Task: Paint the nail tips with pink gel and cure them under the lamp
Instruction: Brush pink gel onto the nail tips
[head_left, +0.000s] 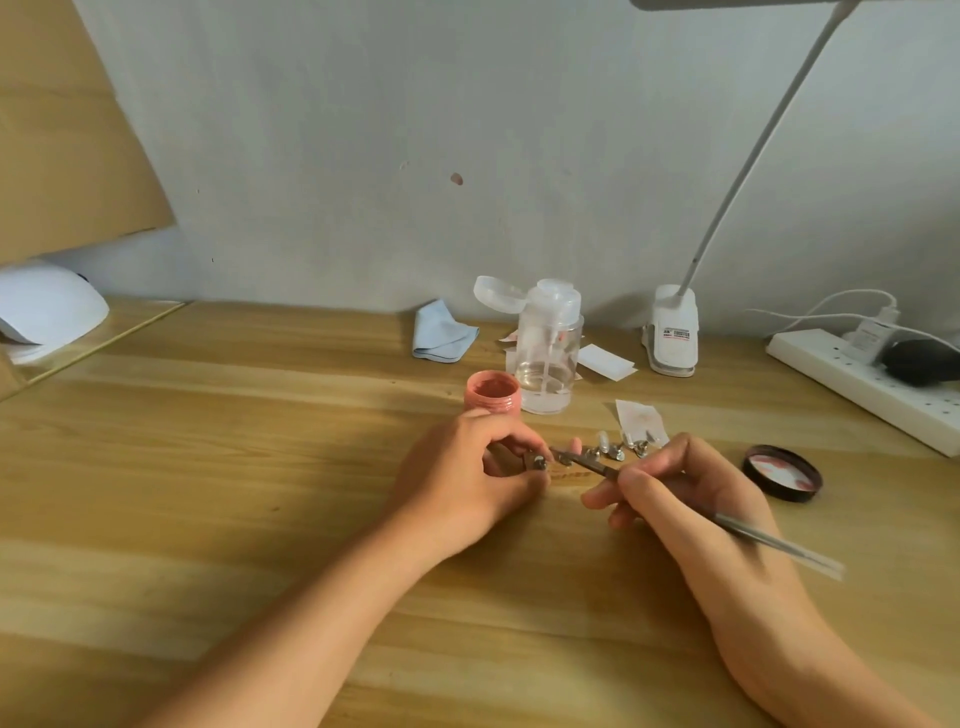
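- The left forearm (311, 613) reaches in from the lower left, bare and nearly straight.
- The left grip (467, 478) lies on its side with the fingers curled, thumb and fingertips pinching a small metal holder (537, 461).
- The right forearm (805, 665) comes up from the lower right corner, bare as well.
- The right grip (696, 499) has its fingers curled round a thin brush (779, 543), held pen-fashion and aimed at the left grip.
- The two grips sit near each other without touching.

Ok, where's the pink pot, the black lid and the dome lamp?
pink pot (498, 402), head view, threaded side.
black lid (782, 470), head view, inner face.
dome lamp (52, 304), head view, domed shell.
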